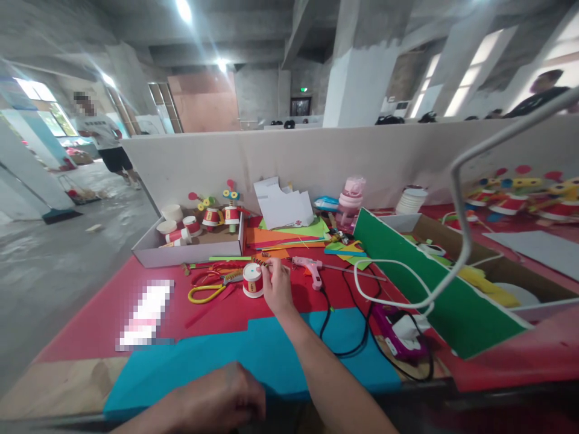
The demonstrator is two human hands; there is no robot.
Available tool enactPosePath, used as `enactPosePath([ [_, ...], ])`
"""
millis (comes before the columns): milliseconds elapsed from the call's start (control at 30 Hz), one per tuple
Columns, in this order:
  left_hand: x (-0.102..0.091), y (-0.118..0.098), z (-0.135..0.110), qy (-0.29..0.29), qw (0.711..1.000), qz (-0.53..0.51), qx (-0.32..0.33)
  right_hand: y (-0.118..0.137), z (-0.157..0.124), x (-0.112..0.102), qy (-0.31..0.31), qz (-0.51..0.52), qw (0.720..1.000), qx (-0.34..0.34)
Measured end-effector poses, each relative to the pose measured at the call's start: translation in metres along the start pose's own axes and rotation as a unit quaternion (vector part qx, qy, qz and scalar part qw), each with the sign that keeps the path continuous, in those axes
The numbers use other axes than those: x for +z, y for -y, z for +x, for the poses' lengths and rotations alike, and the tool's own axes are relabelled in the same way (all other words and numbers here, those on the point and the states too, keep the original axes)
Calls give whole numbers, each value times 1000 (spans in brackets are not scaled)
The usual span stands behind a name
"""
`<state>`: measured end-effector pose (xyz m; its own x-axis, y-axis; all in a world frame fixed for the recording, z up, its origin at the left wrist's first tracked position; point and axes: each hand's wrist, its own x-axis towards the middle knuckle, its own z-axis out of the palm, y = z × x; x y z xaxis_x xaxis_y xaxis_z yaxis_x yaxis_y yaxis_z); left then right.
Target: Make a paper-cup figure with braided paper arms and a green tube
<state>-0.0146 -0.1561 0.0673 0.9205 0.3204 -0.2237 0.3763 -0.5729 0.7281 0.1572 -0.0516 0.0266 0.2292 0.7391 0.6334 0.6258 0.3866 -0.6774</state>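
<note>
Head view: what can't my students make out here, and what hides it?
All in the head view:
Left hand: blurred, its back hiding any grip.
Right hand: fingertips too small to show whether they pinch anything.
Cup: its closed top hides the inside; lettering too small.
Green-walled box: near floor hidden by that wall.

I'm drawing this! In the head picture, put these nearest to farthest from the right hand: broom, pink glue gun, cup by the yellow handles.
1. Cup: beside the right hand, left.
2. Pink glue gun: just right.
3. Broom: far left, way back.
</note>
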Motion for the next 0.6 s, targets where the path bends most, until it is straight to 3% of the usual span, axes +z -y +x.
enactPosePath([
  [100,25,-1,4,31,996,77,40,0,0,0,3,2,1000,0],
  [200,20,-7,4,-1,992,117,41,0,0,-1,3,5,1000,-1],
  [267,-3,-9,3,-41,992,96,72,-1,0,-1,-1,9,1000,1],
  [333,-37,-5,3,-165,981,95,46,-1,-1,0,-4,14,1000,1],
  [400,-74,9,10,-313,940,133,-14,-1,-1,1,-5,15,1000,3],
  [433,-91,18,15,-360,916,171,-39,-1,-1,1,-5,12,1000,6],
  [500,-117,37,29,-367,890,266,-51,0,-1,1,-5,3,1000,12],
  [600,-140,58,51,-324,871,370,-21,2,-1,1,-9,-10,1000,9],
])
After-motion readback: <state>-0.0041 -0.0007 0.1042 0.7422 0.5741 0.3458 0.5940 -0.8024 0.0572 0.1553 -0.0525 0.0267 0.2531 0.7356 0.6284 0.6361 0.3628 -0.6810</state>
